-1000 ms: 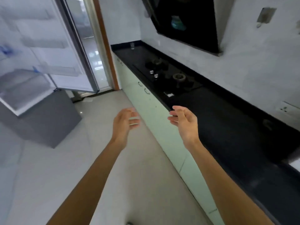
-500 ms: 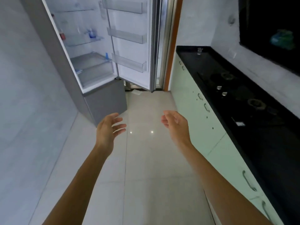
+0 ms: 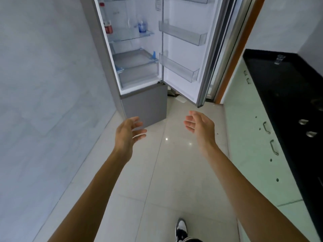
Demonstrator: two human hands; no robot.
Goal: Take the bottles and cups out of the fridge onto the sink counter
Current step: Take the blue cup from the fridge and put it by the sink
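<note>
Two empty spread hands — left hand [image 3: 128,132], right hand [image 3: 201,127]; fridge [image 3: 139,70] top cropped, blue bottle [image 3: 142,26] blurry

glossy pale floor tiles [image 3: 174,172], glossy black stone table [image 3: 286,95], matt grey metal fridge [image 3: 145,105] with clear plastic door bins [image 3: 181,34].

floor [image 3: 174,172]: pale tiles | shoe [image 3: 180,227]: black-white | cabinets [image 3: 253,137]: pale green
</note>
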